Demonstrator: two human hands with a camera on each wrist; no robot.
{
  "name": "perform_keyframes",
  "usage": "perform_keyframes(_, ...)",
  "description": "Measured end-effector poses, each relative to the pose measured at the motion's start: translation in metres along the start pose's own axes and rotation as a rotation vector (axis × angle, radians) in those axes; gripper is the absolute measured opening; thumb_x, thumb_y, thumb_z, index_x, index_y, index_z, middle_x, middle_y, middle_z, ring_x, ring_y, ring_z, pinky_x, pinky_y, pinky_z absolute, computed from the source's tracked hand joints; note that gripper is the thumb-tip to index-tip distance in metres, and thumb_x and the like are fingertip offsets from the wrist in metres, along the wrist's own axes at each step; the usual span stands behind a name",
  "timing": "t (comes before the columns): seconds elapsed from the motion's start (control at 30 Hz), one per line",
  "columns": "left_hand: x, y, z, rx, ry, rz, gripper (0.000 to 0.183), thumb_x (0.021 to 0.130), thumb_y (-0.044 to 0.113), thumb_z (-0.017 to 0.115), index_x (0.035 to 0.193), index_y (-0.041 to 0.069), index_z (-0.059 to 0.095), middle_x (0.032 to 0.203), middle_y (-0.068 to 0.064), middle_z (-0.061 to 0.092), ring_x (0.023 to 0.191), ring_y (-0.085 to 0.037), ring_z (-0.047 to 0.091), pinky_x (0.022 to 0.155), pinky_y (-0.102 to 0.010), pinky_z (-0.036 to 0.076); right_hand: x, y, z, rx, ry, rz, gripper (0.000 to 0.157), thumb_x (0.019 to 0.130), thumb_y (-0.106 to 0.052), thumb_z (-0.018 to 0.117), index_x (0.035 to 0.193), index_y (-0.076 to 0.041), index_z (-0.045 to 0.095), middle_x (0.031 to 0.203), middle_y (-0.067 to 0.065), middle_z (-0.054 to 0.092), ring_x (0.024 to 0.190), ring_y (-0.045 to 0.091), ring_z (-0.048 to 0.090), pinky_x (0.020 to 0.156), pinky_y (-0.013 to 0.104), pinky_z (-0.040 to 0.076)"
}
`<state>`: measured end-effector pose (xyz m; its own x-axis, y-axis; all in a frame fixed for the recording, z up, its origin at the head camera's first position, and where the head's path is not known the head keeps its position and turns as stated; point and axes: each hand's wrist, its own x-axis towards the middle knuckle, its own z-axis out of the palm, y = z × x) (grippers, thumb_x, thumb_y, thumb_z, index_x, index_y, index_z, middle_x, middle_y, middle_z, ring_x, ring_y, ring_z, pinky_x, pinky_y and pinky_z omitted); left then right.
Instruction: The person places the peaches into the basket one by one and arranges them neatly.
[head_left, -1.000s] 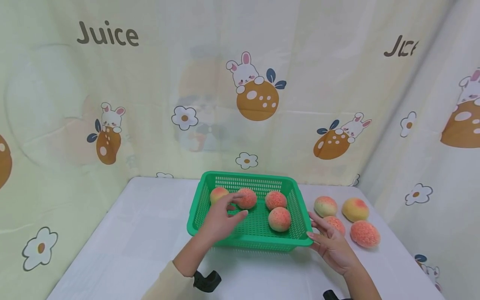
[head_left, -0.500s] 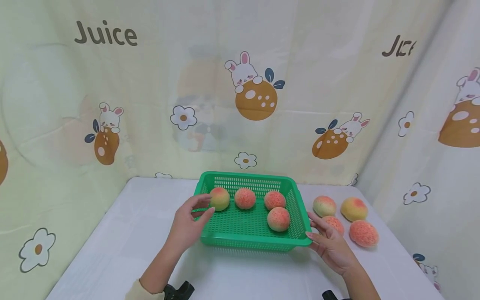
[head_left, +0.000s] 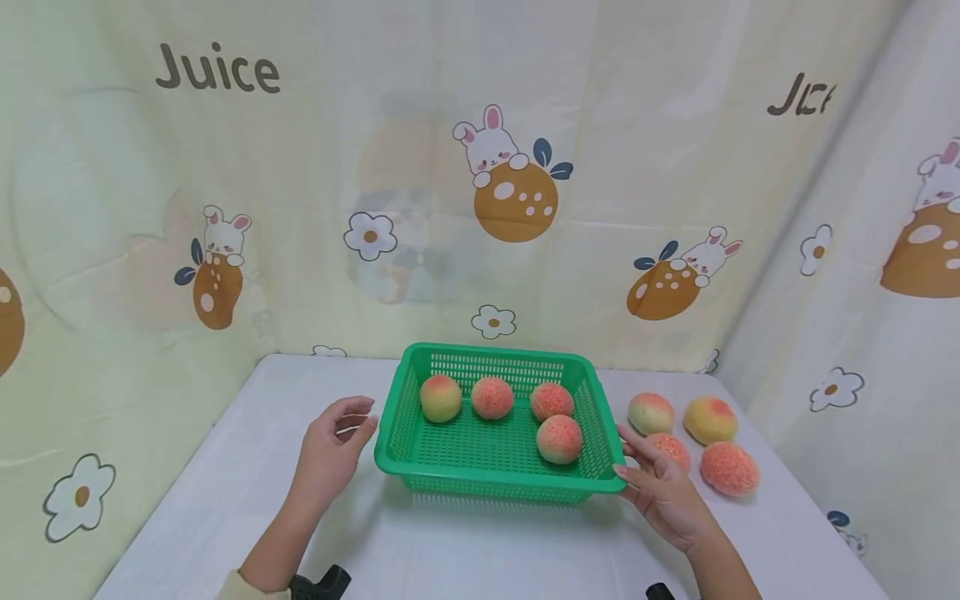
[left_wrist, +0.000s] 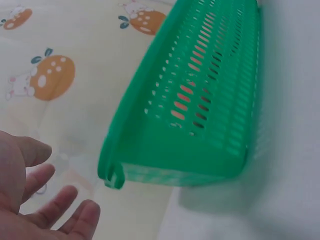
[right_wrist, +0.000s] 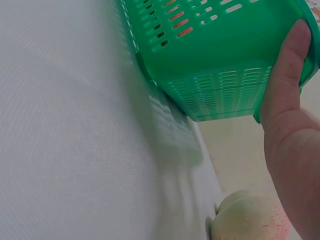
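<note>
A green plastic basket [head_left: 480, 482] with slotted walls holds several peaches: a yellow-green one with a red top [head_left: 440, 398] at left, a rough pink one [head_left: 492, 397] beside it, and two pinkish ones [head_left: 558, 439] toward the right. My left hand [head_left: 332, 454] is off the basket's left end, fingers loosely bent, holding nothing; in the left wrist view its fingers [left_wrist: 60, 205] stand apart from the rim. My right hand [head_left: 663, 496] grips the basket's right end, thumb [right_wrist: 292, 55] at the rim; its other fingers are partly hidden.
Several more peaches lie on the white table [head_left: 517, 550] right of the basket, including a yellow one [head_left: 710, 419] and a rough pink one [head_left: 730, 468]. One sits partly behind my right hand. A printed curtain [head_left: 420, 167] hangs behind the table.
My left hand has moved left, out from over the basket to beside its left end, uncovering the yellow-green peach. My right hand has stayed at the basket's right end.
</note>
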<state>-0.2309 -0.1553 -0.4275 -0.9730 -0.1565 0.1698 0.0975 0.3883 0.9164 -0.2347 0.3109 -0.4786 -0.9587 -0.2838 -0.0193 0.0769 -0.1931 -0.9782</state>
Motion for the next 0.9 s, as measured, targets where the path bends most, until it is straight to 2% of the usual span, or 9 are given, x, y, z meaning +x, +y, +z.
perform_keyframes(0.27, 0.011, -0.019, -0.003, -0.030, -0.034, -0.059, 0.037, 0.103, 0.023, 0.063, 0.139, 0.017, 0.059, 0.137, -0.012, 0.062, 0.125, -0.029, 0.063, 0.105, -0.049, 0.053, 0.000, 0.002, -0.001, -0.012, 0.009, 0.002, 0.071, 0.104, -0.003, 0.054, 0.164, -0.011, 0.018, 0.129, -0.003, 0.051, 0.109, 0.006, 0.066, 0.096, 0.029, 0.058)
perform_keyframes(0.43, 0.014, -0.025, -0.005, -0.100, -0.082, -0.095, 0.041, 0.104, 0.026, 0.061, 0.144, 0.019, 0.055, 0.137, -0.013, 0.061, 0.121, -0.031, 0.066, 0.101, -0.043, 0.057, 0.000, 0.001, -0.001, -0.024, 0.023, 0.005, 0.072, 0.103, -0.004, 0.057, 0.164, -0.011, 0.019, 0.130, -0.002, 0.051, 0.109, 0.006, 0.066, 0.095, 0.028, 0.059)
perform_keyframes(0.53, 0.016, -0.029, -0.007, -0.152, -0.115, -0.110, 0.045, 0.104, 0.026, 0.061, 0.148, 0.019, 0.051, 0.137, -0.016, 0.059, 0.119, -0.031, 0.067, 0.099, -0.037, 0.058, 0.001, 0.001, 0.000, -0.034, 0.021, 0.004, 0.073, 0.103, -0.005, 0.058, 0.164, -0.011, 0.019, 0.131, -0.001, 0.050, 0.108, 0.006, 0.067, 0.094, 0.028, 0.059)
perform_keyframes(0.73, 0.018, -0.035, -0.008, -0.226, -0.167, -0.132, 0.053, 0.104, 0.026, 0.061, 0.153, 0.015, 0.044, 0.139, -0.021, 0.055, 0.117, -0.029, 0.068, 0.099, -0.036, 0.058, 0.001, 0.001, -0.001, -0.041, 0.006, 0.006, 0.071, 0.105, -0.007, 0.055, 0.165, -0.012, 0.017, 0.130, 0.000, 0.048, 0.106, 0.008, 0.068, 0.094, 0.031, 0.060)
perform_keyframes(0.9, 0.020, -0.038, -0.006, -0.248, -0.190, -0.153, 0.054, 0.103, 0.024, 0.062, 0.153, 0.014, 0.044, 0.137, -0.020, 0.054, 0.112, -0.022, 0.069, 0.096, -0.033, 0.059, -0.002, 0.000, 0.000, -0.059, 0.011, -0.008, 0.068, 0.106, -0.011, 0.054, 0.165, -0.013, 0.018, 0.131, 0.000, 0.046, 0.107, 0.008, 0.068, 0.095, 0.031, 0.059)
